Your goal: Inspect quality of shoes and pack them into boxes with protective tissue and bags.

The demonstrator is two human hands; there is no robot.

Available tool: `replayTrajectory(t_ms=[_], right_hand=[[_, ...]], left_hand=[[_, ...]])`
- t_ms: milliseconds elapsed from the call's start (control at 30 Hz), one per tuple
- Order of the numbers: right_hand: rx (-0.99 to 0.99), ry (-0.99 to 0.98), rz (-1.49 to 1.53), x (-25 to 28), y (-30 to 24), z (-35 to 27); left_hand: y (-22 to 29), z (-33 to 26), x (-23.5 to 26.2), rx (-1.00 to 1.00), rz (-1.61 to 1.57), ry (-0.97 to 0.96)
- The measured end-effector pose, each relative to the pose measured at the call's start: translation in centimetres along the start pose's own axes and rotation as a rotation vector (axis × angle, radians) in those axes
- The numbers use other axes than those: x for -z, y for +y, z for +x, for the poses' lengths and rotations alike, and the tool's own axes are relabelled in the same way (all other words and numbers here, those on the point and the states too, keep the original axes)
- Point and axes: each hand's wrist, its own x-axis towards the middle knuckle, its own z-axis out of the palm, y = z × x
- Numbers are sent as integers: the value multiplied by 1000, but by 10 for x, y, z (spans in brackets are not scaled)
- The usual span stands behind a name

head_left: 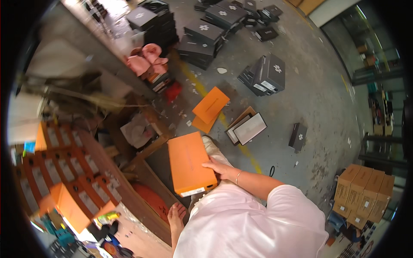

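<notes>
An orange shoebox [191, 163] with a white label on its near end is tilted in front of my body. My right hand [217, 167] grips its right side, thumb on top and the other fingers partly hidden. Below the box's near end, my left hand [176, 215] is apart from it, fingers loosely spread and holding nothing. The wooden bench [144, 215] runs close along my left side.
Stacked orange shoeboxes [56, 167] cover the bench at left. On the floor ahead lie flat orange lids [211, 105], an open white-lined box [251, 129] and dark grey boxes [271, 75]. Brown cartons [363, 191] stand at right.
</notes>
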Motion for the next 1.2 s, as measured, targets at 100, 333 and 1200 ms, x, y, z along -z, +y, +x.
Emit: replayTrajectory(t_ms=[100,333,1200], right_hand=[[29,251,79,53,-38,17],[263,553,147,165,-90,107],[263,489,-396,478,-227,381]], left_hand=[[16,45,-48,101,214,-156],[68,167,-141,63,518,-220],[-6,636,-411,26,95,-408]])
